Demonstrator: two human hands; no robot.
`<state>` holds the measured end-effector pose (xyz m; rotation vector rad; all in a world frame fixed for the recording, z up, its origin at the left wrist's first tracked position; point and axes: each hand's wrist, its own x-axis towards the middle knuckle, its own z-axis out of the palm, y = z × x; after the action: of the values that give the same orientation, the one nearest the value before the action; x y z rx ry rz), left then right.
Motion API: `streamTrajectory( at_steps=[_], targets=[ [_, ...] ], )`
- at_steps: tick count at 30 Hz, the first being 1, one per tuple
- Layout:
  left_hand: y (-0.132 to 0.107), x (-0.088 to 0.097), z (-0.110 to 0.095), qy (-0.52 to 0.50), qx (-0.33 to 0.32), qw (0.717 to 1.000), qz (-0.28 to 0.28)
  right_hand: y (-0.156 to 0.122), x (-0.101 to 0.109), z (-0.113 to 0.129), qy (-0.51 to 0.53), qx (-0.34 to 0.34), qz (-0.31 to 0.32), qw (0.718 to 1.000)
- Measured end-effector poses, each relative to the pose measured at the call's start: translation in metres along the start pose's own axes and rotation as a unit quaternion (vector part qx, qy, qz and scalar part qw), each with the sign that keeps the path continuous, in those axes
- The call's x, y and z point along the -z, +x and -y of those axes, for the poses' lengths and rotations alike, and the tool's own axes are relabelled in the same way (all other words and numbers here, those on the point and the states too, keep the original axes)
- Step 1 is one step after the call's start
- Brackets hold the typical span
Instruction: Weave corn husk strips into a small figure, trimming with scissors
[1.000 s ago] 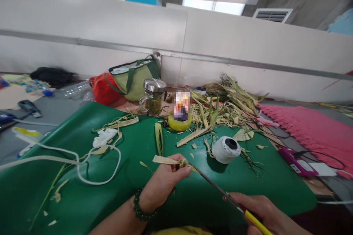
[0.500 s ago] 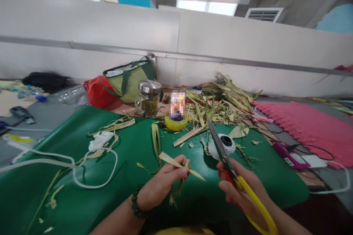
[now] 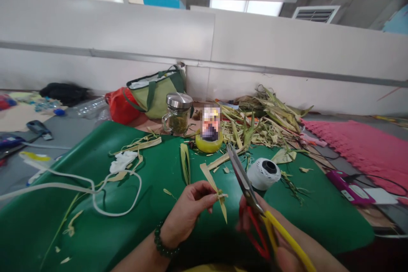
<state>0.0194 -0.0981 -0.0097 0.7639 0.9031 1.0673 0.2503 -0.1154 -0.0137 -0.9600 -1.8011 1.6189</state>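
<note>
My left hand (image 3: 188, 210) pinches a small knotted piece of dried leaf strip (image 3: 216, 191), whose ends stick up and hang down from the fingertips. A dark bead bracelet (image 3: 161, 244) circles that wrist. My right hand (image 3: 270, 238) grips scissors (image 3: 251, 195) with red and yellow handles. Their blades point up and away, close to the right of the leaf piece, and look nearly closed. Both hands hover above a green mat (image 3: 95, 225).
A white thread spool (image 3: 264, 173), a yellow tape roll (image 3: 208, 143) and a lidded glass jar (image 3: 177, 113) stand beyond the hands. A heap of dried leaves (image 3: 261, 123) lies at the back. A white cord (image 3: 79, 189) loops on the left; a pink mat (image 3: 360, 148) lies right.
The scissors swung up from lying low and pointing at the leaf piece to blades raised beside it. My left hand turned the leaf piece so its ends stand more upright.
</note>
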Motion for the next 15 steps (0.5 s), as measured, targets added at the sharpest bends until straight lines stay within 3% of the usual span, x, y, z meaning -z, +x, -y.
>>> streamTrajectory(
  at_steps=[2, 4, 10, 15],
  targets=[
    [0.0, 0.003, -0.001, 0.001, 0.0, 1.0, 0.005, -0.013, 0.015, 0.002, -0.076, -0.017, 0.037, 0.996],
    [0.001, 0.005, -0.001, 0.003, 0.004, 1.0, 0.007, -0.021, 0.021, 0.003, -0.101, -0.042, 0.019, 0.994],
    [0.004, 0.001, 0.007, 0.005, 0.014, 1.0, 0.001, -0.012, 0.01, 0.0, -0.129, -0.092, 0.004, 0.987],
    [0.002, -0.006, 0.01, 0.005, 0.022, 1.0, 0.019, -0.004, 0.009, 0.004, -0.183, -0.059, 0.044, 0.98]
  ],
)
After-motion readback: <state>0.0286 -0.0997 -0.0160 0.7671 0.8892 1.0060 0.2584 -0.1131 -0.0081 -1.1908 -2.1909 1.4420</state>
